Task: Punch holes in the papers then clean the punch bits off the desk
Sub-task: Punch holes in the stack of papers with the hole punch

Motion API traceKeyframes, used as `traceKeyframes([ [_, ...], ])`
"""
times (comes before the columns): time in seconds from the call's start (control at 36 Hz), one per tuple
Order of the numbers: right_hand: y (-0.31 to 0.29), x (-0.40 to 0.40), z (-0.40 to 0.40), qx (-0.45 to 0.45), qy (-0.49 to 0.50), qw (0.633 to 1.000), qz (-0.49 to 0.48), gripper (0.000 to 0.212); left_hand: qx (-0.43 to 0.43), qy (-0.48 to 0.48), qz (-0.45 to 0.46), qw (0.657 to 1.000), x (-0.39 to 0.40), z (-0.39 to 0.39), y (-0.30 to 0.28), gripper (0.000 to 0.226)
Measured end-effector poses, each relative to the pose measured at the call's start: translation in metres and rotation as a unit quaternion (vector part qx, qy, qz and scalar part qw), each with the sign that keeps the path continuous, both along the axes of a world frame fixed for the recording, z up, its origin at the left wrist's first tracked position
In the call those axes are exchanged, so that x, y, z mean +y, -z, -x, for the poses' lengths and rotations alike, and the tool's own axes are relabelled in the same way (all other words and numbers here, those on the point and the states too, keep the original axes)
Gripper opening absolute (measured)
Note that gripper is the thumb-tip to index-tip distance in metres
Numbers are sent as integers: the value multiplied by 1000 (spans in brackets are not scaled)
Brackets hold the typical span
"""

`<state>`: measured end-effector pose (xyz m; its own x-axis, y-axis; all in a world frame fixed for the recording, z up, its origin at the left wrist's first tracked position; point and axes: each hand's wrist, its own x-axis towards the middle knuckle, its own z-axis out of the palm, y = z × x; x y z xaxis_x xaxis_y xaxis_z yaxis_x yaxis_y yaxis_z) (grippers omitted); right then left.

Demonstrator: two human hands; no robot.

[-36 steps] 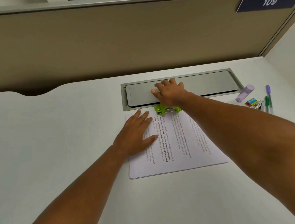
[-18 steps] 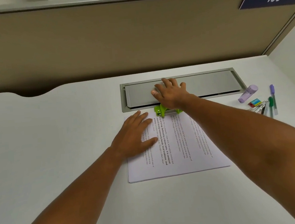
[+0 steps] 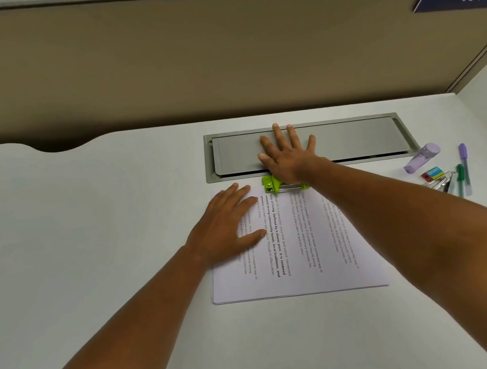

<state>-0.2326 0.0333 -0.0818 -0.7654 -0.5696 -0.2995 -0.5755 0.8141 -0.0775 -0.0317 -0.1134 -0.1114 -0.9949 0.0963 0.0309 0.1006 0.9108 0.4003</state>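
A stack of printed papers [image 3: 310, 255] lies on the white desk [image 3: 93, 227] in front of me. A green hole punch [image 3: 277, 185] sits over the far edge of the stack. My right hand [image 3: 288, 155] presses down on the punch with the heel of the palm, its fingers spread flat over the grey cable cover [image 3: 356, 142]. My left hand [image 3: 228, 224] lies flat on the left part of the papers, fingers apart, holding them down. Most of the punch is hidden under my right wrist. No punch bits can be made out.
At the right of the desk lie a lilac glue stick [image 3: 422, 157], a small red and blue box [image 3: 433, 173], metal clips [image 3: 442, 184], a green pen [image 3: 460, 178] and a purple pen [image 3: 465, 165]. A beige partition [image 3: 196, 64] rises behind the desk.
My right hand has flattened, with its fingers spread further over the grey cover. The left hand and the papers have stayed in place. The view has shifted slightly.
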Motion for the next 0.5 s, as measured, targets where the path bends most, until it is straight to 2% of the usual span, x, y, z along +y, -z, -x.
traceKeyframes([
  [0.33, 6, -3, 4, -17, 0, 1000, -13, 67, -6, -4, 6, 1000, 0, 1, 4, 79],
  [0.5, -9, -7, 7, -31, -4, 999, -31, 69, -6, -9, 2, 1000, 0, 1, 2, 78],
])
